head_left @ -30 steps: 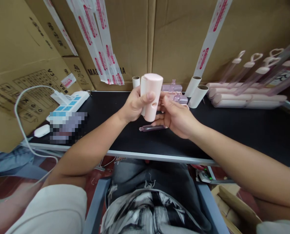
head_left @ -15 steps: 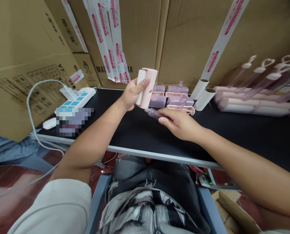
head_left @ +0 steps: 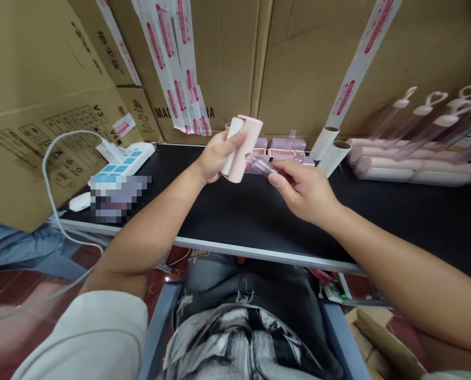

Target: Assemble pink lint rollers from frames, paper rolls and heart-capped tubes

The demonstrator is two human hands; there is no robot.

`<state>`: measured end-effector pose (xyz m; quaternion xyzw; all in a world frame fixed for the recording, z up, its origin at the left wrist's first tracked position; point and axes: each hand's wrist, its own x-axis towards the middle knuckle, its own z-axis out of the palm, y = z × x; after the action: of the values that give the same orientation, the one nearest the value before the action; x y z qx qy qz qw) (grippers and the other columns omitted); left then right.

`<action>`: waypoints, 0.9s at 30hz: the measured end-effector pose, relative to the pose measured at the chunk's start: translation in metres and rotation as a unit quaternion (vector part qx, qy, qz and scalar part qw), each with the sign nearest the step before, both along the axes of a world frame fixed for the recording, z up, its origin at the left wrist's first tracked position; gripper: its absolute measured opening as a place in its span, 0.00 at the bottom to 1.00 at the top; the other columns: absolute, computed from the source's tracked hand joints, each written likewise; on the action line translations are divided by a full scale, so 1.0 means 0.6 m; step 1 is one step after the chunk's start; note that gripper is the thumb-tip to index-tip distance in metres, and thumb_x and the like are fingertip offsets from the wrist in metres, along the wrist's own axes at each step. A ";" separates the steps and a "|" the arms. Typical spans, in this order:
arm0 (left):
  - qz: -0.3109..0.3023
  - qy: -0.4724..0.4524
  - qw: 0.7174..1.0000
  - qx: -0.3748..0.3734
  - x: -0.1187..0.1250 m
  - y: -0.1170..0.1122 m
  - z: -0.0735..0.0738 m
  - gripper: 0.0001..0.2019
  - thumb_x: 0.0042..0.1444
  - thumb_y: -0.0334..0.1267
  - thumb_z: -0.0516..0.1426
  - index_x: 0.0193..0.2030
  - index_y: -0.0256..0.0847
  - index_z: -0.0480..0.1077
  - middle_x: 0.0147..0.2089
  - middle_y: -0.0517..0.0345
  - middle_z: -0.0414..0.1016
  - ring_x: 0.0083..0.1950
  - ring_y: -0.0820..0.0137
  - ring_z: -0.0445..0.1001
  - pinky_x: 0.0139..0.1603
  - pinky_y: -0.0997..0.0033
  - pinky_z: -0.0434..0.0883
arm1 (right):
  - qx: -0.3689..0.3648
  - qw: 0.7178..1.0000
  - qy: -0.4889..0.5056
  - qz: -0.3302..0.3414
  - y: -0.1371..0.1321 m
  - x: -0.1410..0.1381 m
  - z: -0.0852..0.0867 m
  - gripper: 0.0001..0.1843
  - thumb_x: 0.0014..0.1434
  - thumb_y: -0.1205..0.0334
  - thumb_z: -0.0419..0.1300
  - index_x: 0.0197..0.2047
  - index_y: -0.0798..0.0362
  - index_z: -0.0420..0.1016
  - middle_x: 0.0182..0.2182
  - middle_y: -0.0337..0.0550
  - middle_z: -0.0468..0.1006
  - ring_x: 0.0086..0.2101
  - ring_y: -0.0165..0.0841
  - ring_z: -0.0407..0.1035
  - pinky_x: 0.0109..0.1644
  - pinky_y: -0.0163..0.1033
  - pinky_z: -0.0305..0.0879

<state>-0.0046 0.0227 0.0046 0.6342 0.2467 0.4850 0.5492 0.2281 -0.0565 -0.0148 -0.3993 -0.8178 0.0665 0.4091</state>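
My left hand (head_left: 218, 154) is closed around a pink and white plastic tube piece (head_left: 248, 146), a half shell with a white roll against it, held tilted above the black table. My right hand (head_left: 304, 187) pinches a clear purple plastic handle (head_left: 261, 164). The handle's tip meets the pink shell's side, near a small hole; whether it has entered the hole I cannot tell. Behind my hands, purple and pink plastic parts (head_left: 286, 145) lie in rows, partly hidden by my fingers.
Two white paper tubes (head_left: 334, 158) stand tilted against the cardboard. Pink rollers with clear heart-topped handles (head_left: 417, 163) are stacked at the right. A power strip (head_left: 120, 168) with a white cable lies at the left. Cardboard (head_left: 306, 63) with tape strips backs the table.
My right hand has raised the purple handle from below the pink shell to its side. My left hand has shifted slightly right with the shell, turning it a little.
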 end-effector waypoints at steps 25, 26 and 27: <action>-0.013 0.097 0.995 0.006 0.004 -0.012 0.003 0.36 0.44 0.61 0.78 0.48 0.39 0.73 0.38 0.54 0.81 0.33 0.65 0.82 0.36 0.62 0.81 | 0.129 0.971 -0.157 -0.129 -0.005 -0.001 -0.021 0.21 0.75 0.52 0.59 0.61 0.53 0.85 0.44 0.55 0.86 0.39 0.48 0.80 0.42 0.47 0.73; -0.011 0.103 0.995 0.010 0.004 -0.012 0.001 0.36 0.45 0.62 0.78 0.49 0.39 0.73 0.39 0.54 0.81 0.34 0.64 0.82 0.37 0.61 0.81 | 0.128 0.971 -0.155 -0.127 -0.004 -0.001 -0.023 0.21 0.75 0.52 0.59 0.61 0.54 0.85 0.44 0.55 0.86 0.39 0.48 0.80 0.42 0.48 0.74; -0.012 0.110 0.994 0.014 0.005 -0.011 -0.001 0.36 0.46 0.63 0.77 0.49 0.39 0.73 0.39 0.53 0.81 0.34 0.63 0.83 0.37 0.60 0.82 | 0.126 0.973 -0.151 -0.123 -0.002 -0.001 -0.024 0.21 0.75 0.52 0.59 0.61 0.54 0.85 0.44 0.55 0.86 0.40 0.48 0.80 0.43 0.49 0.74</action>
<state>-0.0018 0.0158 0.0041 0.6943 0.2909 0.4092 0.5156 0.2276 -0.0580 -0.0293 -0.4477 -0.8164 -0.1492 0.3329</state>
